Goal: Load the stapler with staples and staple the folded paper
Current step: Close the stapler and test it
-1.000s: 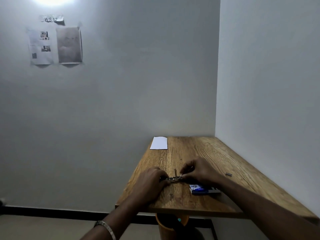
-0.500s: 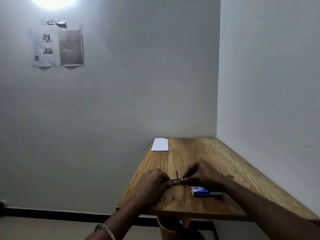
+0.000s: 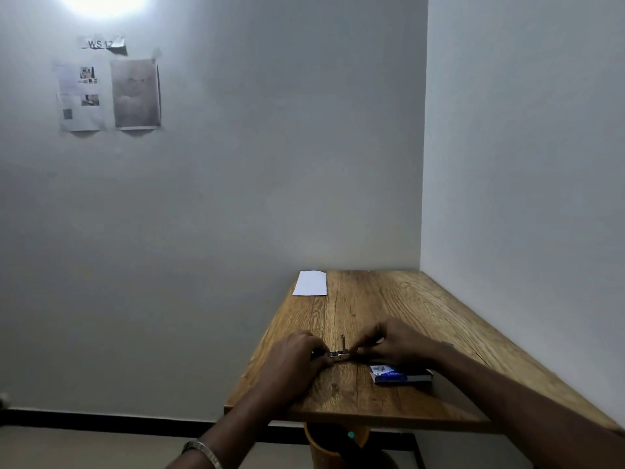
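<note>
Stapler [image 3: 334,355] lies on the wooden worktop [image 3: 389,306], near its front-left part, metal parts exposed, one thin piece standing up from it. Left hand [image 3: 292,355] grips the stapler's left end, fingers closed around it. Right hand [image 3: 394,343] sits at the stapler's right end, fingers [image 3: 367,346] pinched together at it; whether they hold staples is too small to tell.

Edges: both hands work close to the worktop's left edge and not far from its front edge. Right side of the worktop meets the wall [image 3: 524,198]; far end meets the back wall. Open wood between the hands and the far end.

Count: one folded paper [image 3: 310,283], white, flat at the far-left corner, its left side at the worktop's edge, well apart from the hands. One blue staple box [image 3: 399,374], just in front of the right hand. One small grey item [image 3: 448,344] beyond the right wrist, unidentifiable. Two printed sheets [image 3: 108,94] and one label on the back wall. One orange bin [image 3: 333,445] under the worktop's front edge.
</note>
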A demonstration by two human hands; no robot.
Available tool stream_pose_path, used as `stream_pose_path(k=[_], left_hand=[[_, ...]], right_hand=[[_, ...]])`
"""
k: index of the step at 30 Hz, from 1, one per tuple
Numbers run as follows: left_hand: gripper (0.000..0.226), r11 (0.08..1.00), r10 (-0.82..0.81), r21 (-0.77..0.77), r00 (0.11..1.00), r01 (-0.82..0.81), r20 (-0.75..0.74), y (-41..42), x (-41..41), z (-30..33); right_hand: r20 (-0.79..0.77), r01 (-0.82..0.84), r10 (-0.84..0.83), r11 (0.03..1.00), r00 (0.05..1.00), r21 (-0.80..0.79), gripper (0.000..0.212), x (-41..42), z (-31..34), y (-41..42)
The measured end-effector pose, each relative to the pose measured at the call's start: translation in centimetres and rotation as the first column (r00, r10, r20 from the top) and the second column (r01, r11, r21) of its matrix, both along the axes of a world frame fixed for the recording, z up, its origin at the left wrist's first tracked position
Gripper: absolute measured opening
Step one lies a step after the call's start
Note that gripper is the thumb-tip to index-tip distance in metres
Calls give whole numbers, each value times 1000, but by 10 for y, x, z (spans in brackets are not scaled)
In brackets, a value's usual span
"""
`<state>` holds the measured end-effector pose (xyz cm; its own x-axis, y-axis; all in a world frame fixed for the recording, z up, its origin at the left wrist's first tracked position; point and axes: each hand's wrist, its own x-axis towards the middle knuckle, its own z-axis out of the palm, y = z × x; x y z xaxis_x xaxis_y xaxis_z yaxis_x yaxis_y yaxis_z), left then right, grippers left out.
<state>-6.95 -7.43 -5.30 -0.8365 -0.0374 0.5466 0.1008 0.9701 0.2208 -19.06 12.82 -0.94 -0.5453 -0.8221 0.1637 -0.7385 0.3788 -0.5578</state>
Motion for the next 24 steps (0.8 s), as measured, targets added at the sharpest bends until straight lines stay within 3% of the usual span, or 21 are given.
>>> stream_pose_path(k=[9, 15, 20, 24], left_hand=[[24, 1000, 18, 18, 1000, -18, 8, -1, 0, 0], [24, 1000, 13, 23, 1000, -13, 25, -1, -3, 0], [24, 1000, 13, 11, 999, -13, 36, -1, -1, -1], [24, 1000, 9, 3, 1000, -9, 25, -1, 0, -1]], right_hand=[[-27, 113, -113, 994, 993, 5, 14, -16, 2, 18], [-23, 158, -168, 961, 986, -229, 19, -11, 4, 14], [-201, 12, -49, 984, 978, -179, 30, 10, 14, -14], [-332, -2, -33, 995, 943, -103, 20, 16, 13, -26]])
